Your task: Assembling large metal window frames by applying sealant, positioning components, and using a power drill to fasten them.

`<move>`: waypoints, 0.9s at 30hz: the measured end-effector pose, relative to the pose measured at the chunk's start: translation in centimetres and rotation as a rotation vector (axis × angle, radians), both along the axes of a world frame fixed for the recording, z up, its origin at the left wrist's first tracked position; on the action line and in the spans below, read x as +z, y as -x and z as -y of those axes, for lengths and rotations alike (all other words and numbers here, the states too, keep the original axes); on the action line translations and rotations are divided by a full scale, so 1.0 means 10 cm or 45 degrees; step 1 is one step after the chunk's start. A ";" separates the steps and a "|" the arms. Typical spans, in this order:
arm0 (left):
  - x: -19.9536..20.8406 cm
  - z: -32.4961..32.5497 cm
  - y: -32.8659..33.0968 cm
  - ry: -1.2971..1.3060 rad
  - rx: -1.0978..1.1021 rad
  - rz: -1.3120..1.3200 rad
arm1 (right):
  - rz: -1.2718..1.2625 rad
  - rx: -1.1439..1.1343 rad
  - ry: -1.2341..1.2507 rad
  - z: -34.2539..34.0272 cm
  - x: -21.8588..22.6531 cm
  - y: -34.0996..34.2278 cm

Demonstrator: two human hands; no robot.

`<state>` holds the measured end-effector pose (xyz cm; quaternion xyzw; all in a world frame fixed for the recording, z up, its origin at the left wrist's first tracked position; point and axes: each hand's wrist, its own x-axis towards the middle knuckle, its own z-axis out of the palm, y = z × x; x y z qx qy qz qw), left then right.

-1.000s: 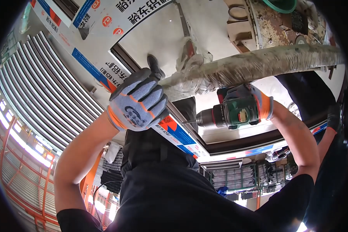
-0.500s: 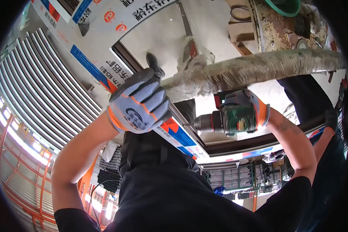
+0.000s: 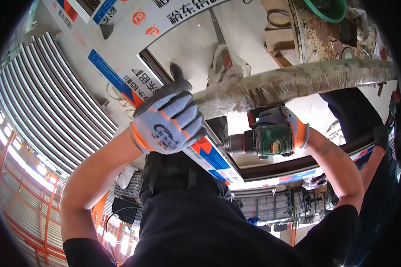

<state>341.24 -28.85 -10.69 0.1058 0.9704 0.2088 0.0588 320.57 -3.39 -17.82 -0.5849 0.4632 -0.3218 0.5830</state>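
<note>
My left hand (image 3: 168, 120), in a grey-blue glove with an orange cuff, is closed over the near-left side of a dark metal frame (image 3: 278, 170). Printed blue, red and white protective film (image 3: 215, 162) covers the frame's outer edges. In my right hand (image 3: 294, 121), gloved alike, is a green cordless drill (image 3: 275, 140), held level with its chuck pointing left at the inner edge of that same side. The drill's tip is small and dark, so I cannot tell whether it touches the frame.
A thick plastic-wrapped bar (image 3: 298, 84) crosses beyond the drill. Long metal profiles (image 3: 53, 102) lie stacked at left. Far right, a worn workbench (image 3: 318, 44) carries a green basin (image 3: 327, 11). Another person's gloved hand (image 3: 381, 137) rests near the frame's right end.
My left hand and the filmed frame side appear slightly farther right in the picture. The drill stays almost in place, its chuck still pointing at the frame.
</note>
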 end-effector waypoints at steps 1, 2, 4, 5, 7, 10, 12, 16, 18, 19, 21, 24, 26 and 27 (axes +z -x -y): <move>-0.01 -0.02 0.00 -0.010 0.018 -0.018 | -0.003 -0.001 -0.002 0.00 -0.01 0.01; -0.01 -0.03 0.01 -0.020 0.035 -0.036 | 0.041 0.000 0.041 -0.01 -0.04 0.00; 0.00 -0.01 0.03 0.001 -0.012 -0.027 | 0.079 -0.003 0.090 -0.05 -0.09 -0.04; -0.02 -0.03 0.02 -0.003 0.006 -0.033 | 0.050 -0.027 0.122 -0.10 -0.13 -0.07; -0.03 -0.03 0.02 -0.007 0.023 -0.040 | -0.002 -0.072 0.180 -0.17 -0.16 -0.12; -0.03 -0.03 0.03 0.000 0.013 -0.047 | 0.013 -0.067 0.075 -0.15 -0.13 -0.13; -0.02 -0.02 0.03 0.027 0.022 -0.030 | 0.030 0.096 -0.139 -0.10 -0.13 -0.10; -0.02 -0.02 0.04 0.014 0.019 -0.080 | 0.008 -0.021 -0.247 0.06 0.00 0.02; 0.01 -0.02 0.09 0.009 -0.010 -0.062 | 0.005 -0.009 0.041 0.04 0.02 0.01; 0.02 -0.07 0.13 -0.003 -0.020 -0.106 | 0.753 -0.250 -0.613 -0.38 -0.22 -0.19; 0.01 -0.04 0.04 -0.035 0.032 -0.057 | 1.051 -0.475 -1.011 -0.46 -0.09 -0.34; 0.01 -0.05 0.01 -0.023 0.010 -0.068 | 0.598 -0.496 -0.715 -0.77 -0.07 -0.49; 0.07 -0.02 0.01 -0.017 0.005 -0.081 | 0.542 -0.785 -0.665 -0.60 0.43 -0.45; 0.05 0.02 -0.01 -0.009 -0.017 -0.063 | 0.571 -0.940 -0.630 -0.64 0.51 -0.51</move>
